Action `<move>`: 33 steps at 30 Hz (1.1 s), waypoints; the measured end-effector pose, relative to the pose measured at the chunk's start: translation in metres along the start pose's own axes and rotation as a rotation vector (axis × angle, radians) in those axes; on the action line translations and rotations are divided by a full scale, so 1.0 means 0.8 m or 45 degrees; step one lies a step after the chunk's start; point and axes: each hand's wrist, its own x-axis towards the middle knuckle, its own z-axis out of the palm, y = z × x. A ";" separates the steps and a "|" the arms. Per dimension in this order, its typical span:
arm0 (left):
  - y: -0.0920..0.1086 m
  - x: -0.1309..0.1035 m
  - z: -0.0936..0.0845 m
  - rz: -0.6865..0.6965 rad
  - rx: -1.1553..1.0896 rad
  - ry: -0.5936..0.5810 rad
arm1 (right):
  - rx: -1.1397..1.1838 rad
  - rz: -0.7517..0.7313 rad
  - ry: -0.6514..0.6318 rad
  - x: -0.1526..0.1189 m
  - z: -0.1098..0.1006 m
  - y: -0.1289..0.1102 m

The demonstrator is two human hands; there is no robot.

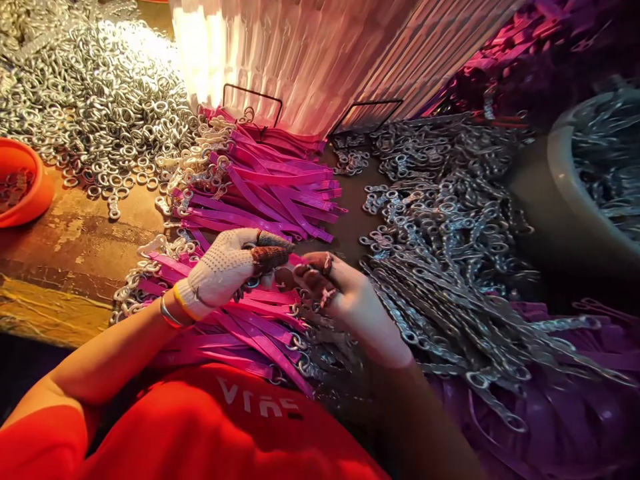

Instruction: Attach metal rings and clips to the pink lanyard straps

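Observation:
My left hand point(225, 263) wears a white dotted glove with dark, worn fingertips. Its thumb and fingers are pinched together at one end of a short pink strap point(299, 259). Facing it, my right hand point(345, 290), in a pale glove with frayed, dark fingertips, has its fingers curled on the same strap. Most of that strap is hidden by the fingers. Metal rings point(251, 285) show beneath my left fingers; whether they are gripped I cannot tell. Below both hands lies a layer of pink straps point(250, 327) with metal rings at their ends.
Another stack of pink straps point(285, 183) lies beyond the hands. Loose metal rings point(115, 100) spread at the left, near an orange bowl point(43, 190). Twisted metal links point(450, 260) heap at the right beside a grey bucket point(560, 167). A ribbed translucent panel point(300, 60) stands behind.

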 end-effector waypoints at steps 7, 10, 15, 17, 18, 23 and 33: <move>-0.012 -0.018 0.000 -0.072 0.366 -0.347 | 0.143 -0.039 -0.191 -0.051 0.011 -0.046; -0.027 -0.030 -0.005 -0.220 0.312 -0.259 | 0.094 -0.088 -0.107 -0.060 0.023 -0.045; -0.033 -0.042 -0.010 -0.277 0.074 -0.190 | -0.234 -0.170 -0.017 -0.068 0.034 -0.048; -0.032 -0.044 -0.010 -0.305 0.051 -0.201 | -0.372 -0.169 -0.034 -0.068 0.037 -0.049; -0.032 -0.045 -0.010 -0.319 0.054 -0.204 | -0.448 -0.176 -0.037 -0.067 0.038 -0.049; -0.031 -0.046 -0.010 -0.319 0.135 -0.205 | -0.848 -0.278 -0.029 -0.062 0.043 -0.049; -0.033 -0.036 -0.006 0.258 1.100 -0.193 | -1.173 -0.297 0.094 -0.058 0.050 -0.043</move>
